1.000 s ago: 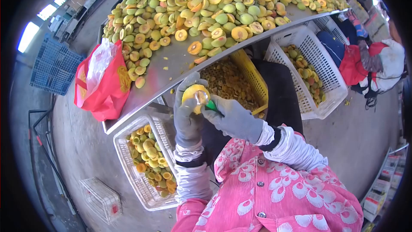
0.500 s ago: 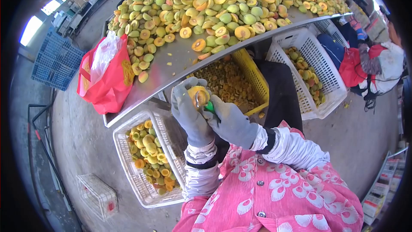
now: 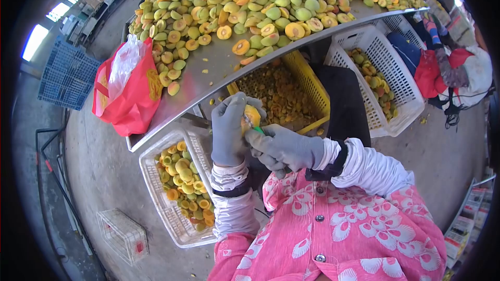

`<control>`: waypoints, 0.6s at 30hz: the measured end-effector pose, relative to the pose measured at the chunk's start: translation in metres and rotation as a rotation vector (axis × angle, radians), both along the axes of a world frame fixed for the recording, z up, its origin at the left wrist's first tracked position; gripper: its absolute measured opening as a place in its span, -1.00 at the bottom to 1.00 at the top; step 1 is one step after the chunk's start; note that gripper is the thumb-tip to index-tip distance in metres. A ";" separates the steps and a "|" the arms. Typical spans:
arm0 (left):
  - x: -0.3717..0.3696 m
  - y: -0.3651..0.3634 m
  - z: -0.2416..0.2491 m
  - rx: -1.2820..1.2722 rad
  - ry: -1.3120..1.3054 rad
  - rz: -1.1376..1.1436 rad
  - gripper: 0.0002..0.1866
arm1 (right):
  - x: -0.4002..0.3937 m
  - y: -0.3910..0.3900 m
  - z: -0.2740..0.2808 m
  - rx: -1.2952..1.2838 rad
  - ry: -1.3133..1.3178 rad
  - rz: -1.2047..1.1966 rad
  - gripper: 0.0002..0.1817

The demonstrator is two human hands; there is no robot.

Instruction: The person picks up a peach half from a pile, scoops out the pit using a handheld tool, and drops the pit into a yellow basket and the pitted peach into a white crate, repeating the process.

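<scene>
My left hand (image 3: 229, 127), in a grey glove, holds up a peach half (image 3: 252, 116) with orange-yellow flesh, its fingers wrapped round the fruit. My right hand (image 3: 286, 148), gloved too, grips a pitting tool by its green handle (image 3: 259, 130). The tool's metal end meets the fruit's cut face; its tip is partly hidden. Both hands are close together in front of the metal table's edge. On the table (image 3: 203, 91) lies a large pile of peach halves (image 3: 281, 13), many with cut faces up.
Below the edge stands a yellow crate (image 3: 314, 92) with brownish scraps. White crates, one at left (image 3: 195, 240) and one at right (image 3: 403, 86), hold peach halves. A red bag (image 3: 135, 112) hangs at the table's left. Another person's sleeve (image 3: 433, 31) shows at far right.
My right hand has rolled over, its fingers now curled lower round the handle. The fruit has turned in my left hand and moved slightly right. The view has shifted a little.
</scene>
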State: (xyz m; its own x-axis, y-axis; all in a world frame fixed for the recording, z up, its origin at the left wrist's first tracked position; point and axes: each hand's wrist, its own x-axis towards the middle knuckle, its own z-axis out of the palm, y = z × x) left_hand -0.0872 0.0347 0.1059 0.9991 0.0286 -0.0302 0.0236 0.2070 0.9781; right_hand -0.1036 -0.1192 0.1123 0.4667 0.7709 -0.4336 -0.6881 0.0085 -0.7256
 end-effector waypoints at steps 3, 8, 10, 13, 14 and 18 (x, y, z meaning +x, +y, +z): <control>0.007 -0.006 -0.006 0.247 0.012 0.156 -0.67 | 0.005 -0.001 -0.011 0.136 0.234 0.057 -0.52; 0.014 -0.005 -0.018 -0.046 -0.025 -0.004 -0.69 | 0.006 -0.006 -0.015 0.145 0.255 0.051 -0.52; 0.014 -0.007 -0.021 -0.074 0.063 -0.073 -0.69 | 0.004 -0.010 -0.020 0.151 0.289 0.063 -0.53; 0.014 -0.005 -0.020 0.173 0.085 -0.058 -0.71 | 0.005 -0.011 -0.022 0.312 0.417 0.104 -0.56; 0.014 -0.005 -0.022 0.120 -0.044 -0.067 -0.68 | 0.005 -0.011 -0.021 0.390 0.434 0.132 -0.57; 0.016 -0.005 -0.041 -0.367 -0.177 -0.242 -0.56 | 0.009 -0.010 -0.020 0.403 0.431 0.135 -0.57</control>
State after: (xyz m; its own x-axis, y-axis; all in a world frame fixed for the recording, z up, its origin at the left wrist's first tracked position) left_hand -0.0709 0.0300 0.0645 0.9665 -0.1861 0.1767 -0.0470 0.5487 0.8347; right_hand -0.0949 -0.1290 0.0927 0.2005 0.9539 -0.2232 -0.9336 0.1170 -0.3387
